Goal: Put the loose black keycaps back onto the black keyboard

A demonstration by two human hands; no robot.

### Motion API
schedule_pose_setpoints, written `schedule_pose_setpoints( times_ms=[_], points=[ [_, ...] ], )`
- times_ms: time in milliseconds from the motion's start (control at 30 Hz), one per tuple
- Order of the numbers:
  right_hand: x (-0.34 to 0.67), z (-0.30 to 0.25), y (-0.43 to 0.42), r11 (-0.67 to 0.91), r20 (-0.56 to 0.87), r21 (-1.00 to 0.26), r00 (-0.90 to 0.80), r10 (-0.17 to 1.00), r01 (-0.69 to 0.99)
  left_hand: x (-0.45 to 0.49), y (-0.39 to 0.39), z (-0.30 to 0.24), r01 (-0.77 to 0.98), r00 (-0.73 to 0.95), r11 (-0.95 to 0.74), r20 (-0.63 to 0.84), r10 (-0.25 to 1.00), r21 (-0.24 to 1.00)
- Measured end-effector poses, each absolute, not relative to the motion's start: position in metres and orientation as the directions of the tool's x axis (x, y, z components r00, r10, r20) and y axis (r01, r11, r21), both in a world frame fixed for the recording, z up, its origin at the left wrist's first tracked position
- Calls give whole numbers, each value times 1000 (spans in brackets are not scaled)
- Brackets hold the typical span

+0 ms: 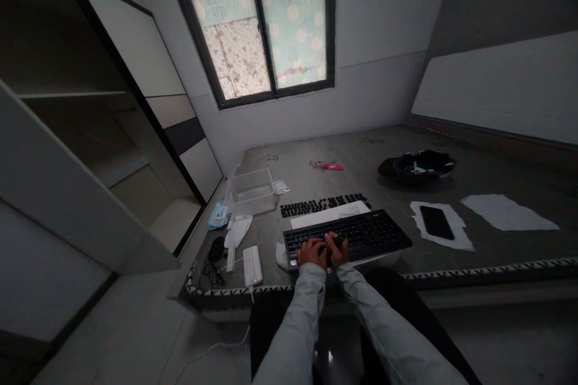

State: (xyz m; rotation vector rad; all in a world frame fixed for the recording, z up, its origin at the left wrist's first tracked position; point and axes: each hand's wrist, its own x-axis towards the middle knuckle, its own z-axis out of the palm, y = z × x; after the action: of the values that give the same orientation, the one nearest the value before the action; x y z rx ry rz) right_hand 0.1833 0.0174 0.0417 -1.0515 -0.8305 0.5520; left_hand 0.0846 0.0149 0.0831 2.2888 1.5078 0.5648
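Where the grey sleeves (293, 313) end: left hand (310, 254) and right hand (335, 251), bare, set close together over the left part of the keyboard (383, 233)
Left fingers: bent down onto the keyboard; cannot tell whether they pinch anything
Right fingers: curled, close beside the left hand; a dark patch shows at them, though whether it is held cannot be told
Keyboard: black, a little askew, by the near edge of the grey platform (293, 177)
Power strip (252, 266): white, left of the keyboard, its cable (221, 346) running down to the floor
Cord (212, 264): black, tangled, farther left
Phone (436, 222): dark, face unclear, on white paper, right of the keyboard
Sheet (510, 212): white, flat, right of the phone
Loose keys (325, 206): black, laid in rows just beyond the keyboard
Box (253, 192): clear, open-topped, left of the loose keys
Cap (418, 168): dark, hollow side up, something pale blue inside
Red strap (332, 166): lying beyond the loose keys
Window (293, 24): two panes, dark frame, in the far wall
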Motion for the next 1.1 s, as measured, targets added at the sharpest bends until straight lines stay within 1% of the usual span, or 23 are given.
schedule_pose_setpoints(
  times_ms=[133,233,567,800,967,1100],
  points=[
    [188,46,17,425,325,-903,550,770,-61,83,15,80,758,354,-382,158,922,529],
    [189,46,12,412,304,-906,525,795,-98,82,15,79,745,359,-397,180,916,536],
    [195,54,11,368,244,-895,414,877,-251,89,12,89,791,314,-348,153,937,503],
    [206,55,9,316,230,-892,278,933,-323,90,12,93,826,299,-327,135,945,460],
    [207,49,4,351,251,-870,304,919,-345,88,16,90,798,328,-338,109,938,499],
    [205,45,5,372,259,-857,326,909,-357,88,20,87,797,318,-310,76,945,519]
  ],
)
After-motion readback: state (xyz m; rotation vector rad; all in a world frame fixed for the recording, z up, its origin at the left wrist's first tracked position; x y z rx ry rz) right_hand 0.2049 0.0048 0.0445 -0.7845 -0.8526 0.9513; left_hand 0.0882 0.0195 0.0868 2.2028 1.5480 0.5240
